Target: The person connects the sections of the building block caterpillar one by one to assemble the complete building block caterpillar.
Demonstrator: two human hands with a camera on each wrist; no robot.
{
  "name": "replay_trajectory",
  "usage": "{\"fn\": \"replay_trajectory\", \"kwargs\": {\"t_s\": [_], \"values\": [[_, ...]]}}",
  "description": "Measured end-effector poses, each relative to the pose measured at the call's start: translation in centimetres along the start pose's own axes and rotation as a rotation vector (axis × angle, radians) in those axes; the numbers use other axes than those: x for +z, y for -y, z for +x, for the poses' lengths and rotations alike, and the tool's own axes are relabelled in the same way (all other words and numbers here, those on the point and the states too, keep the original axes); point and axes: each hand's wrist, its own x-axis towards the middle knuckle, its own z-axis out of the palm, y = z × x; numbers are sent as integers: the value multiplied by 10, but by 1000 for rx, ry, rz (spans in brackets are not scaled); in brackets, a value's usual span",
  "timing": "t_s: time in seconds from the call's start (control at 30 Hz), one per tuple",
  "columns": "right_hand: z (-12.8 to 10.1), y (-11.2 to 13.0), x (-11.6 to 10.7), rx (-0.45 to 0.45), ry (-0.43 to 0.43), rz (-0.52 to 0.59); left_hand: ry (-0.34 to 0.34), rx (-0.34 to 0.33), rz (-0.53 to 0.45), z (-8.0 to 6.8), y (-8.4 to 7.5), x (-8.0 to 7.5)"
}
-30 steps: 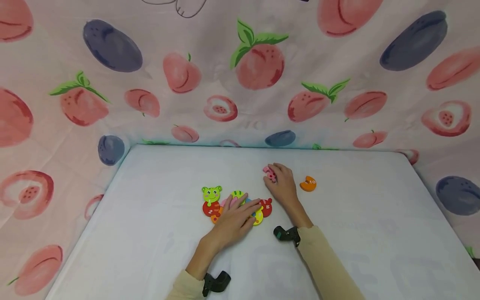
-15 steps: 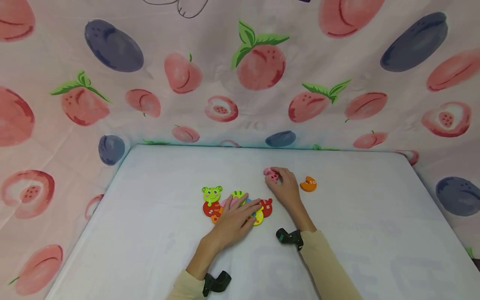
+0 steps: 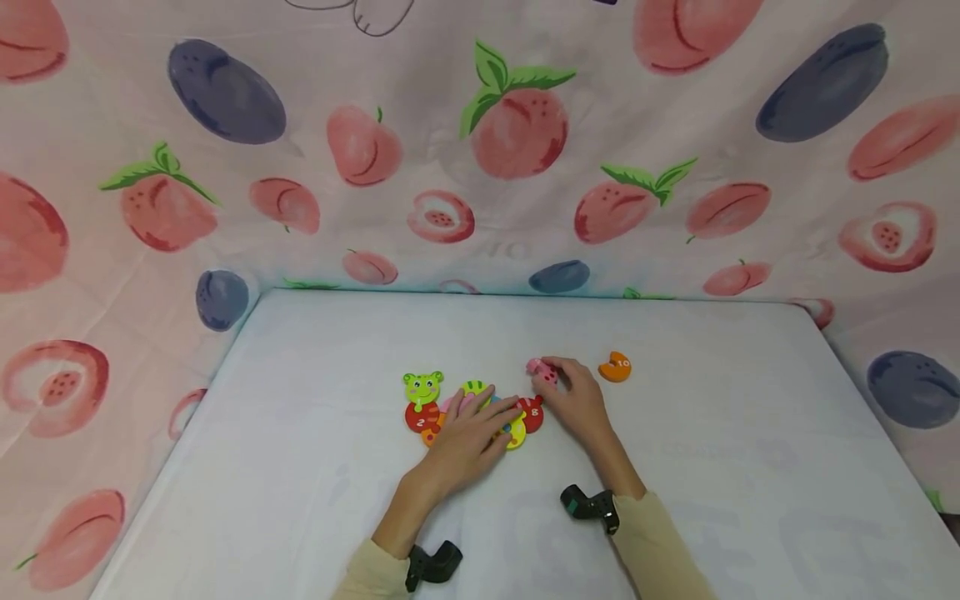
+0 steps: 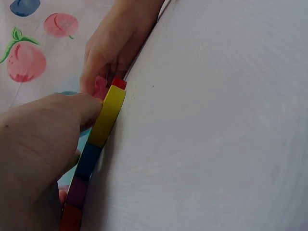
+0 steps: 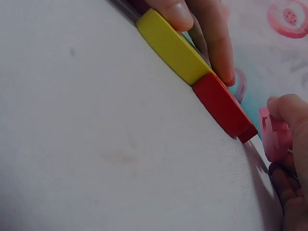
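A joined caterpillar puzzle of colourful flat pieces lies on the table, from a green smiling head (image 3: 423,388) and a red piece marked 2 (image 3: 422,417) to a red piece marked 8 (image 3: 532,415). My left hand (image 3: 467,440) rests over its middle with fingers spread, hiding several pieces. Between the thumb and fingers of my right hand (image 3: 585,406) is a pink spotted puzzle piece (image 3: 542,368), just beyond the red end piece. The right wrist view shows that pink piece (image 5: 272,140) apart from the red piece's knob (image 5: 247,134).
An orange piece marked 10 (image 3: 615,367) lies on the white table (image 3: 750,400), to the right of the right hand. A fruit-printed cloth (image 3: 525,217) hangs behind the table's far edge. Dark cameras are strapped at both wrists.
My right hand has drawn the pink piece nearer to me, down toward the red end piece. The left hand stays where it was on the puzzle.
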Motion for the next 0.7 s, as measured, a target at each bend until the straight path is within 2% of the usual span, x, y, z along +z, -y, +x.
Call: {"fn": "replay_trajectory", "kwargs": {"t_s": [0.4, 0.7], "values": [[-22, -3, 0, 44, -34, 124, 9, -11, -9, 0, -1, 1], [-37, 2, -2, -76, -34, 67, 2, -17, -11, 1, 0, 0]]}}
